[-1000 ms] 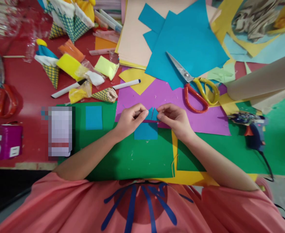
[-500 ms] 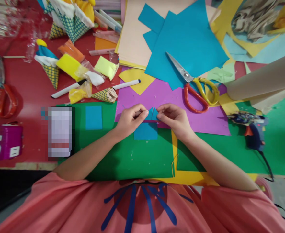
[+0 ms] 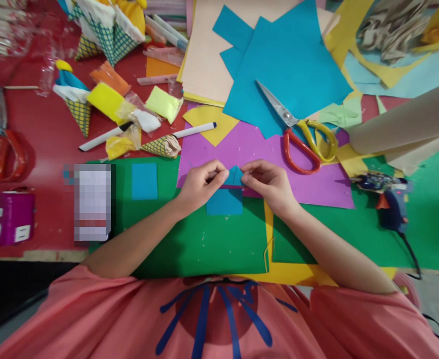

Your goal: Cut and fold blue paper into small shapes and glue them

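Note:
A small piece of blue paper, folded to a point at the top, is pinched at its two sides between my hands. My left hand grips its left edge with thumb and fingers. On the opposite edge my right hand closes in the same way. A line runs down the middle of the folded piece. Just below it, a flat blue piece lies on the green sheet. Another blue square rests on that sheet to the left. Behind my hands is a purple sheet.
Open scissors lie on blue sheets behind my right hand. A glue gun and a beige roll are at right. Markers, small paper cones and wrapped clay packs crowd the back left.
The two edges at the middle of the folded blue paper now sit closer together. Both hands stay almost where they were.

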